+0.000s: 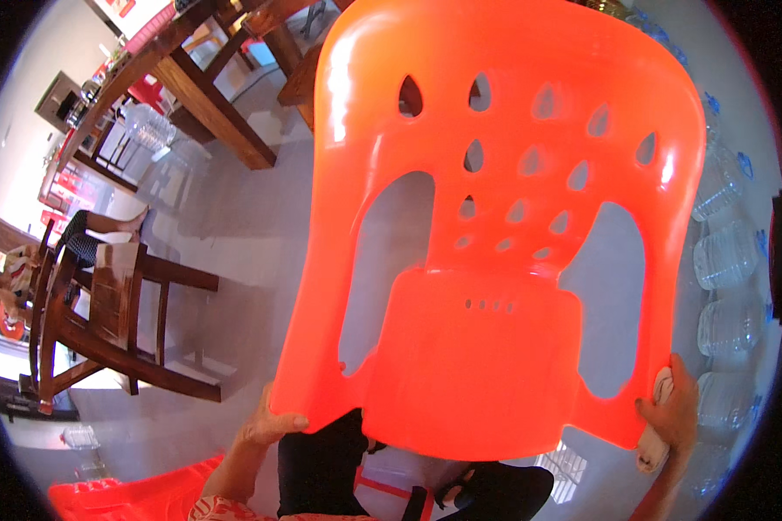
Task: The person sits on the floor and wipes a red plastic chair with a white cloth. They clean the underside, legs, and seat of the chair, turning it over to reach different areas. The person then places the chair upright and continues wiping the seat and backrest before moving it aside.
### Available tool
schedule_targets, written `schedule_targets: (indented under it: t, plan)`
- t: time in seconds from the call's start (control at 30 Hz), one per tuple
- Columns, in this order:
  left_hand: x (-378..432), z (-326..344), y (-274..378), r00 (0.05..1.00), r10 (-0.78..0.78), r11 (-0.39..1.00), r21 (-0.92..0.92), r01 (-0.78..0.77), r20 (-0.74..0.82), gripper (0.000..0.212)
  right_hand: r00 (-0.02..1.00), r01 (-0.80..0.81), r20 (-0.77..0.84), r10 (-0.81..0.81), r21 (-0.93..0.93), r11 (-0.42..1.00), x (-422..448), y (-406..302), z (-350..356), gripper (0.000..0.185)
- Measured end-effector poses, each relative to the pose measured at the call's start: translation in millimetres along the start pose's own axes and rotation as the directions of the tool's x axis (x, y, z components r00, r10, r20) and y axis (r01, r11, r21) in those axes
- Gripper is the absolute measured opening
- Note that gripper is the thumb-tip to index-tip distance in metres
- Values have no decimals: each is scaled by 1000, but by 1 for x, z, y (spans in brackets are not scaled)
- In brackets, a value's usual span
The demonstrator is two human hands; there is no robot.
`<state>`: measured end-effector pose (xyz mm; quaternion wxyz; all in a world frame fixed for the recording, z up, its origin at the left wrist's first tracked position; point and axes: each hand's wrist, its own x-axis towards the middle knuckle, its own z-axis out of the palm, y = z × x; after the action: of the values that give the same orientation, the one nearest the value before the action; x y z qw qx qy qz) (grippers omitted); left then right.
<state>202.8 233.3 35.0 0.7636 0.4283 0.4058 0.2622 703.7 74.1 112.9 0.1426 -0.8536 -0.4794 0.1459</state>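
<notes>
A bright orange-red plastic armchair [476, 365] fills the middle of the view, its seat towards me and its backrest with teardrop-shaped holes at the top. My left hand [270, 420] grips the front end of the left armrest, thumb on top. On the other side, my right hand [674, 407] holds the front end of the right armrest. A folded whitish cloth [653, 454] is pressed between my right hand and that armrest. The chair's legs are hidden beneath the seat.
Large clear water bottles [728, 325] line the wall on the right. A dark wooden chair [117, 306] stands at left, with a person [16, 273] seated beyond. A wooden table [208, 104] is at upper left. Another red plastic chair [137, 488] is at lower left.
</notes>
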Motion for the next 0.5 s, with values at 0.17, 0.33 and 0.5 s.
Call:
schedule_targets:
  t: [0.17, 0.33, 0.5]
  plan:
    - [-31, 8, -32, 995, 35, 997, -71, -42, -95, 81, 998, -17, 59, 14, 47, 999, 0, -1, -7, 56]
    - [-52, 4, -65, 975, 68, 997, -17, -73, -213, 57, 998, 45, -40, -55, -224, 974, -14, 38, 6, 62]
    - [-57, 28, -56, 957, 166, 986, 41, -161, -237, 38, 988, -48, -155, 1, -300, 953, -18, 36, 25, 61]
